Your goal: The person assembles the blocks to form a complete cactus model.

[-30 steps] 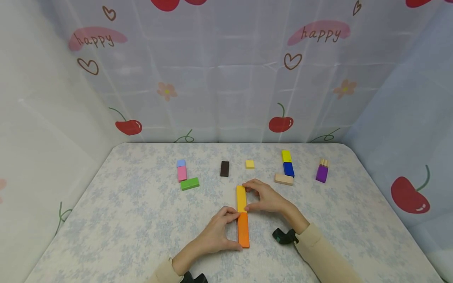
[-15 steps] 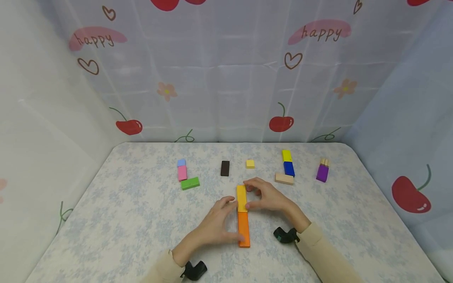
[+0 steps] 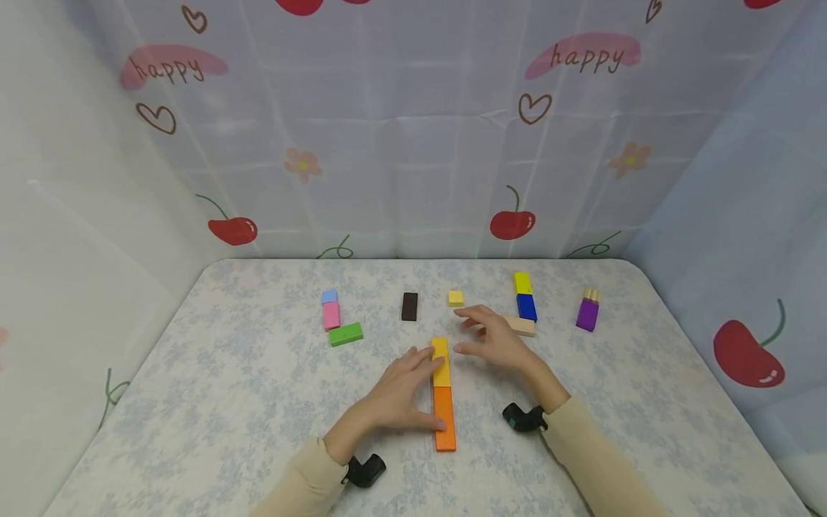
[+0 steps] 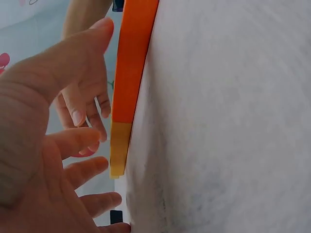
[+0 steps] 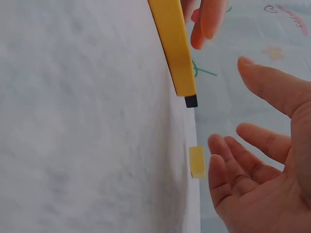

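Observation:
An orange block [image 3: 444,424] and a yellow-orange block [image 3: 442,373] lie end to end in one straight line on the table. My left hand [image 3: 400,395] hovers at their left side, fingers spread and thumb over the orange block; the left wrist view shows nothing gripped. To the right of the yellow-orange block, my right hand [image 3: 497,341] is apart from it, with fingers loosely bent and holding nothing. Beyond its fingertips sits a small pale yellow block [image 3: 456,299]. A beige block [image 3: 522,327] is partly hidden behind the right hand.
Farther back lie a dark brown block [image 3: 410,306], a light blue block [image 3: 329,296], a pink block [image 3: 331,315] and a green block [image 3: 345,334]. To the right are a bright yellow block [image 3: 522,283], a blue block [image 3: 526,307] and a purple block [image 3: 587,314] with pale sticks.
My right hand has left the yellow-orange block and moved back and right. My left hand has let go of the orange block and shifted forward. The two blocks look unmoved.

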`<state>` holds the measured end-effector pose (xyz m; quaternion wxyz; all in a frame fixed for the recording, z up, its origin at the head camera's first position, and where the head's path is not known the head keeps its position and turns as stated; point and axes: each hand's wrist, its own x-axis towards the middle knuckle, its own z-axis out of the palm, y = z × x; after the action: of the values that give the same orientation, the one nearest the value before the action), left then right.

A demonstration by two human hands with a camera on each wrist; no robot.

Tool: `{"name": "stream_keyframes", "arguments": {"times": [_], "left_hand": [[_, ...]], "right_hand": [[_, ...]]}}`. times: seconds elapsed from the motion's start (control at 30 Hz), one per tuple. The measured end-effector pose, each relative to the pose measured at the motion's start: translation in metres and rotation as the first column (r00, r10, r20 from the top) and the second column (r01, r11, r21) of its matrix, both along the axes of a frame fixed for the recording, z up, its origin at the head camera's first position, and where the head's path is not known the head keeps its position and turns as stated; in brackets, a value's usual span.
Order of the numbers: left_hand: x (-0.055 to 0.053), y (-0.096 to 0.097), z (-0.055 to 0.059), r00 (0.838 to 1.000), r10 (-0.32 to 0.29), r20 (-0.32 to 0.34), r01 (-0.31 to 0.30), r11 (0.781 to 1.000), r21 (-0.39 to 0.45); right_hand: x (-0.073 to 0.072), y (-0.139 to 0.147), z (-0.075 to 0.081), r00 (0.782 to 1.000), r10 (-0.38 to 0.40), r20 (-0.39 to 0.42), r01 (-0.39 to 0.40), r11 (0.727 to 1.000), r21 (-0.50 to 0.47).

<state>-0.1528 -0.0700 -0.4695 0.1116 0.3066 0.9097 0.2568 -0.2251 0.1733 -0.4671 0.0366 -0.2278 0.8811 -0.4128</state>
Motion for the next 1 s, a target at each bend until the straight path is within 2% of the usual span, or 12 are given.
{"name": "stream_keyframes", "arguments": {"times": [0.37,0.6,1.0], "left_hand": [[0.001,0.000,-0.003,1.000,-0.002,-0.001,0.002,1.000,-0.027],[0.001,-0.001,-0.007,1.000,-0.003,-0.001,0.003,1.000,-0.030],[0.000,-0.002,-0.008,1.000,-0.004,0.004,0.004,1.000,-0.022]], "right_hand": [[-0.025,-0.002,0.005,0.996,-0.086,-0.002,0.086,0.995,-0.058],[-0.045,-0.006,0.003,0.986,-0.168,0.000,0.167,0.986,-0.015],[-0.064,-0.012,-0.004,0.966,-0.231,0.119,0.228,0.973,0.041]]}}
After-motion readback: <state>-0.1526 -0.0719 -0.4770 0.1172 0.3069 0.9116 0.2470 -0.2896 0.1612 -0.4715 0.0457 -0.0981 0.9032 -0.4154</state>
